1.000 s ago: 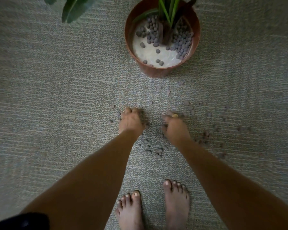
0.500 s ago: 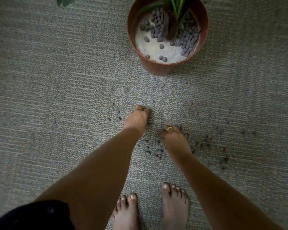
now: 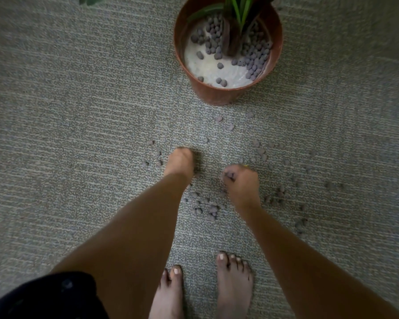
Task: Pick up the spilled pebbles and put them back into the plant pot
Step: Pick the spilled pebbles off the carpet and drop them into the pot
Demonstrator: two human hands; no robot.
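Gathering step under way. Left hand (image 3: 181,161) points down at the grey carpet (image 3: 78,134), fingertips hidden, so I cannot tell if it grips anything. Small grey-purple round pebbles (image 3: 207,209) lie scattered between and around both hands. Right hand (image 3: 240,183) curls round a few of them. Next, I'd judge, they need carrying forward to the round terracotta-brown plant pot (image 3: 226,95) beyond the hands. In it, pebbles heap round the green plant (image 3: 240,10), with a pale patch bare on the near side.

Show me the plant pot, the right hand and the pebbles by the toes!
plant pot (image 3: 217,95), head view, front of its brown outer wall.
right hand (image 3: 241,185), head view, back of the hand.
pebbles (image 3: 213,209), head view, one pebble of the middle cluster.
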